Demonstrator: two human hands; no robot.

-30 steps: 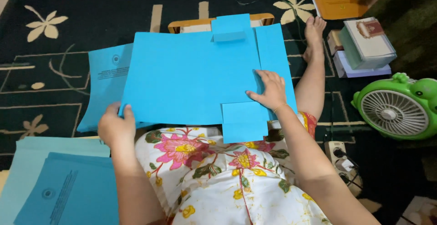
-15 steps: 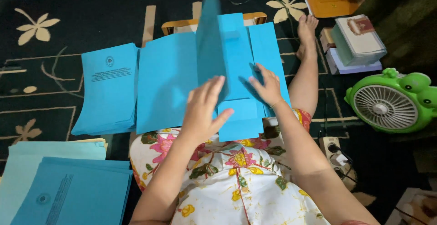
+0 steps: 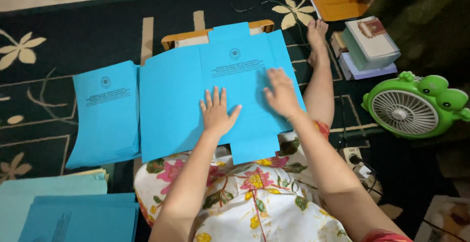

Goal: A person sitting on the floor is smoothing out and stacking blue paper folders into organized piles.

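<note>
1. At far left, a stack of folded blue folders (image 3: 106,112) lies on the dark patterned carpet (image 3: 49,36), matte card with printed fronts.
2. Beside it, the blue card folder (image 3: 196,95) lies spread over a low wooden table (image 3: 215,29).
3. Flat on its folded panel presses the left hand (image 3: 217,112), fingers spread, grasping nothing.
4. Just right, the right hand (image 3: 281,92) also lies flat and unclenched.
5. Farther right stands a green frog-shaped fan (image 3: 411,106).
</note>
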